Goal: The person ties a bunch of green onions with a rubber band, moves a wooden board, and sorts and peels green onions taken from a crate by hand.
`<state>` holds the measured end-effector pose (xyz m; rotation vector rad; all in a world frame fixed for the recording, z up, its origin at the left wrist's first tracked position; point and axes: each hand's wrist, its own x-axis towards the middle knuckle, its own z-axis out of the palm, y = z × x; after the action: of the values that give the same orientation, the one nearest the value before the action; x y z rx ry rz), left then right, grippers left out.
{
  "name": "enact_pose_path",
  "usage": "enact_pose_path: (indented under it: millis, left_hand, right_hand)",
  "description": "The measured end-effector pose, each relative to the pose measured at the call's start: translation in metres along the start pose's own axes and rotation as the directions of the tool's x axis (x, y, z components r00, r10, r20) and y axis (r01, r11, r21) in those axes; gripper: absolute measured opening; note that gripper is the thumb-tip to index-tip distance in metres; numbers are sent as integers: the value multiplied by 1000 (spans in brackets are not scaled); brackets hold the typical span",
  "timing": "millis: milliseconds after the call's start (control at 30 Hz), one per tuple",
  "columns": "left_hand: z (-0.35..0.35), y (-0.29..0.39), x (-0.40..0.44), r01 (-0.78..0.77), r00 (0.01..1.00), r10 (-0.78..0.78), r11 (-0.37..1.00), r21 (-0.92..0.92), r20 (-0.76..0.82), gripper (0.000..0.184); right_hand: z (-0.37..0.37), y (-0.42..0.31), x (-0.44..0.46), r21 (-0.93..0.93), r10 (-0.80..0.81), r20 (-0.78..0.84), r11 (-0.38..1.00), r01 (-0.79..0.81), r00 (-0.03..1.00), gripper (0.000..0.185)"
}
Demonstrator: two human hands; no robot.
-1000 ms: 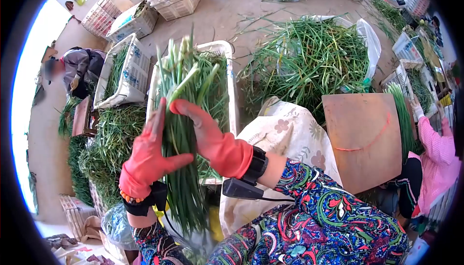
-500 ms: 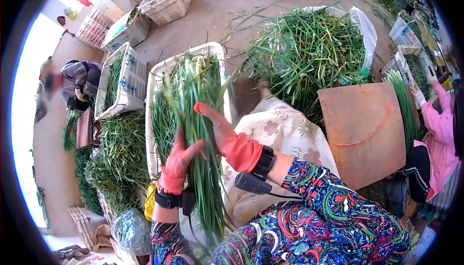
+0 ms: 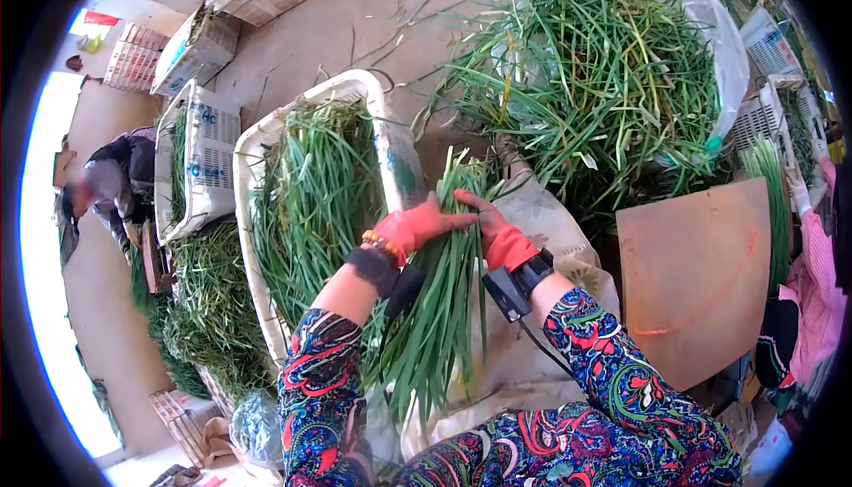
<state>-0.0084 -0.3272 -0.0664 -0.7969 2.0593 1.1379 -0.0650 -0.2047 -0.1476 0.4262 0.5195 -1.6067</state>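
Head view, both hands gloved in red, one bunch of greens held between them, as I logged it from my remote post. Item, bunch (image 3: 444, 296): long leaves, placed over the cloth (image 3: 541, 221) in front of the wearer, just right of the crate (image 3: 383, 123); long axis running away from the lap, far end leaning a little right, paler ends outward, loose leaf tips hanging toward the lap. Item, left hand (image 3: 417, 228): on the crate side of the bunch, fingers laid across its upper part and grasping it. Item, right hand (image 3: 497, 234): on the opposite side, fingers curled about the same part and grasping too, though I could not see the palm. Neither hand was nearer; both touched the bunch below its pale ends, their fingers set crosswise to its length. Item, crate: white, filled with leaves (image 3: 311, 194), near the left hand. Item, heap (image 3: 595, 79): loose greens beyond the right hand. Item, board (image 3: 697, 274): brown, well right of the bunch.
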Motion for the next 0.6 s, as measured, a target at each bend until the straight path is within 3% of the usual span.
enact_pose_path:
  millis: [100, 167, 200, 233, 300, 333, 367, 467, 500, 533, 600]
  left_hand:
    - [-4, -25, 62, -126, 986, 101, 973, 194, 133, 95]
    - [-11, -10, 81, 89, 981, -124, 970, 225, 148, 87]
    - [-12, -9, 95, 118, 978, -168, 933, 340, 123, 84]
    - [-9, -16, 110, 69, 983, -112, 959, 275, 146, 83]
    - [-4, -33, 134, -49, 976, 11, 984, 172, 220, 82]
    - [-9, -8, 129, 182, 938, -216, 972, 146, 270, 80]
    - [-9, -7, 130, 156, 930, -203, 973, 169, 306, 80]
    - [-14, 12, 112, 0, 880, -117, 969, 246, 460, 82]
    - [-1, -2, 111, -196, 923, 52, 916, 350, 382, 84]
    - [13, -7, 110, -20, 962, -77, 938, 346, 263, 84]
    - [28, -10, 87, -55, 989, -1, 925, 376, 148, 85]
  right_hand:
    - [-48, -12, 48, 91, 191, 61, 976, -196, 980, 45]
    - [-68, -16, 67, 181, 238, 108, 950, -255, 965, 46]
    - [-77, -17, 76, 221, 259, 133, 933, -283, 957, 48]
    - [-83, -14, 90, 235, 182, -12, 956, -174, 983, 52]
    - [-102, -15, 104, 299, 174, 52, 937, -181, 983, 53]
    - [-109, -14, 108, 328, 168, 83, 926, -186, 982, 54]
    - [-109, -18, 106, 288, 172, 111, 937, -198, 979, 55]
    - [-97, -21, 102, 130, 235, -181, 968, -214, 955, 48]
    - [-87, -16, 102, -30, -26, -402, 999, 15, 915, 42]
    - [-80, -17, 96, 85, 101, -237, 993, -83, 966, 40]
    - [-71, -16, 86, 244, 299, 150, 913, -328, 943, 37]
